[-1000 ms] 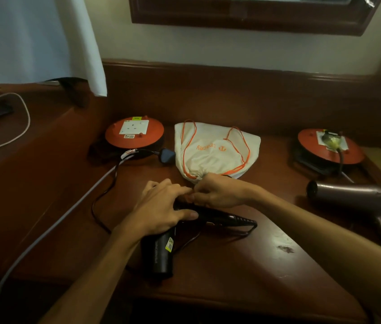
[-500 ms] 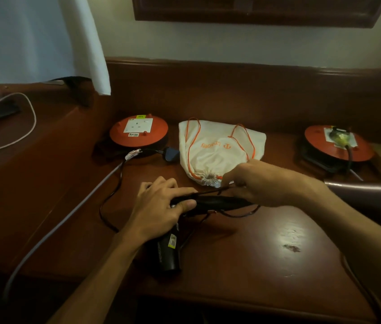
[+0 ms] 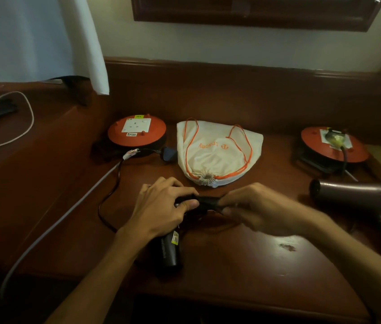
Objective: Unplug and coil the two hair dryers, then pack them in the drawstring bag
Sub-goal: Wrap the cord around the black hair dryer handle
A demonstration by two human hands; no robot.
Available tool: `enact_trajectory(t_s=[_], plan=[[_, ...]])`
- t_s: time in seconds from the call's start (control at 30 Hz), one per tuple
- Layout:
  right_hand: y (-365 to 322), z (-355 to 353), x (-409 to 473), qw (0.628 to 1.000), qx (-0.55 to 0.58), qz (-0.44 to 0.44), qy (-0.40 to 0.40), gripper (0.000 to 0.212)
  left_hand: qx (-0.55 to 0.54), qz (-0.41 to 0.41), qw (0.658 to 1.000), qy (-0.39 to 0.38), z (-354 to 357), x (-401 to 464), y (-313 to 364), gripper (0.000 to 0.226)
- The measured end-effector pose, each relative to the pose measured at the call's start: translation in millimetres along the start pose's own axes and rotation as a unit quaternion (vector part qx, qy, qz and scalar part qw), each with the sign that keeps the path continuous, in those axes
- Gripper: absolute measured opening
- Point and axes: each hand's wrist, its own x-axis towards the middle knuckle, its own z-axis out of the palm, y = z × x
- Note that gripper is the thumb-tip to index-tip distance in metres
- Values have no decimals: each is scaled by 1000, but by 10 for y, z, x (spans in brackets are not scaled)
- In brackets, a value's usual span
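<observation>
Head view looks down on a dark wooden table (image 3: 243, 260). Near its front edge lies a black hair dryer (image 3: 169, 250), barrel pointing toward the person. The left hand (image 3: 163, 210) is curled around the dryer's upper part, thumb pressed on top. The right hand (image 3: 258, 210) is clamped on the dryer's handle end, fingers and thumb pinched together; blur hides exactly what lies under them. A black cord (image 3: 109, 198) runs from under the left hand in a loop to a dark plug (image 3: 169, 155) lying loose on the table, beside the left orange cable reel (image 3: 137, 134). Just behind the hands sits a cream drawstring bag (image 3: 217, 152) with orange strings, flat, its mouth gathered shut and facing the person. At the right, a second, brownish hair dryer (image 3: 357, 195) lies on the table, its cord going up to a plug (image 3: 334, 136) seated in the right orange cable reel (image 3: 333, 146). A grey cable (image 3: 58, 220) crosses the table's left side.
</observation>
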Motion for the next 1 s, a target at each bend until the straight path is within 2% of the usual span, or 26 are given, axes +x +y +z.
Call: enact_trajectory(t_s=[0.1, 0.2, 0.3, 0.43, 0.53, 0.63, 0.73, 0.8, 0.93, 1.0], plan=[[-16, 284, -25, 1000, 15, -12, -22, 19, 41, 8, 999, -23, 1, 33, 74, 36], [78, 438, -97, 999, 9, -18, -29, 13, 75, 32, 996, -46, -27, 46, 85, 47], [111, 568, -194, 1000, 10, -6, -22, 25, 97, 54, 986, -123, -91, 54, 56, 67], [58, 666, -214, 1000, 19, -6, -8, 31, 89, 64, 978, -176, -143, 120, 53, 59], [-73, 807, -197, 999, 18, -16, 29, 28, 75, 70, 984, -148, -149, 122, 28, 57], [-168, 884, -158, 991, 4, 17, 132, 26, 30, 43, 992, -114, -228, 152, -29, 59], [-145, 730, -153, 972, -19, 13, 232, 24, -101, 15, 993, -63, -361, 161, -79, 55], [-114, 538, -196, 956, -75, 10, 283, 22, -171, 13, 984, -35, -450, 156, -90, 54], [-37, 178, -285, 911, -229, -9, 343, 30, -152, 8, 988, -6, -617, 164, 12, 58], [-38, 51, -334, 926, -189, 11, 326, 35, -123, 2, 992, 7, -617, 173, 72, 60]])
